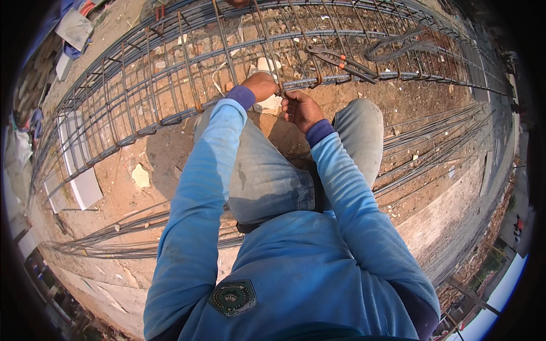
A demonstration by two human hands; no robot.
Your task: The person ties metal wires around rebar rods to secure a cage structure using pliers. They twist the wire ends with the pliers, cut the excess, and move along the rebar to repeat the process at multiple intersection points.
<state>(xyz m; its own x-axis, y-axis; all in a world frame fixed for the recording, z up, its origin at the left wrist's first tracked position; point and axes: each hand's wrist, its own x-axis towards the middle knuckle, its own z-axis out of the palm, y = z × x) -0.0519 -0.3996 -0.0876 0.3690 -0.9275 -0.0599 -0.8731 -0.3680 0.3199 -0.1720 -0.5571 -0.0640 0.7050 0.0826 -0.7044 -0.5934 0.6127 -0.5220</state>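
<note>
A long rebar cage (155, 81) of ribbed bars and thin stirrups curves across the ground in front of my knees. My left hand (260, 86) grips its near bottom bar where a rusty stirrup (268, 47) crosses; the fingertips are partly hidden. Just right of that crossing, my right hand (302, 110) has thumb and forefinger pinched together at the joint, on what looks like a thin tie wire, hard to make out. End-cutting nippers (341, 63) with dark handles and orange bands lie on the cage to the right. Beyond them rests a looped bundle of tie wire (399, 47).
Loose steel rods (426, 140) lie on the dirt at my right, and more rods (115, 238) at my left. A pale board (83, 187) sits under the cage's left end. Broken stone (140, 176) dots the soil. Part of another person's hand (238, 2) shows at the top edge.
</note>
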